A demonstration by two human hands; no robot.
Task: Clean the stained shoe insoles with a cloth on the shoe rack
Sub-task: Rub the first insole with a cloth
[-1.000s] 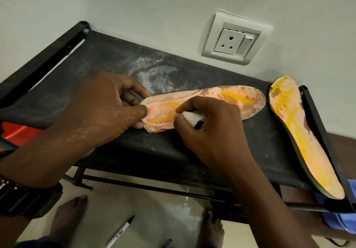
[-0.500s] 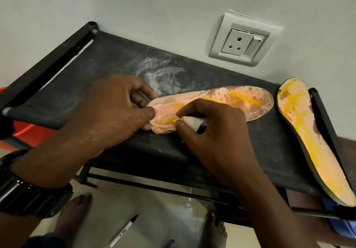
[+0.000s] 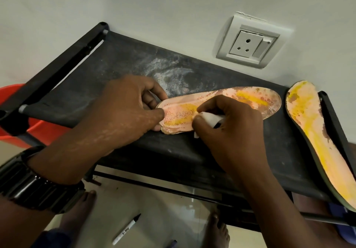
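Note:
A pink insole (image 3: 256, 99) with yellow stains lies flat across the black shoe rack (image 3: 115, 70). My left hand (image 3: 123, 112) pinches its heel end between thumb and fingers. My right hand (image 3: 229, 124) grips a small white cloth (image 3: 209, 119) and presses it on the insole's middle, beside the printed word FASHION. A second stained insole (image 3: 316, 141) lies along the rack's right end, its far tip past the front bar.
A white wall socket (image 3: 250, 43) sits above the rack's back edge. An orange tub (image 3: 13, 97) shows under the rack's left side. On the floor below lie a white marker (image 3: 126, 230) and my bare feet.
The cloth in my right hand has slid slightly right along the insole, uncovering the printed word. My left hand keeps its hold on the heel. The view has shifted a little.

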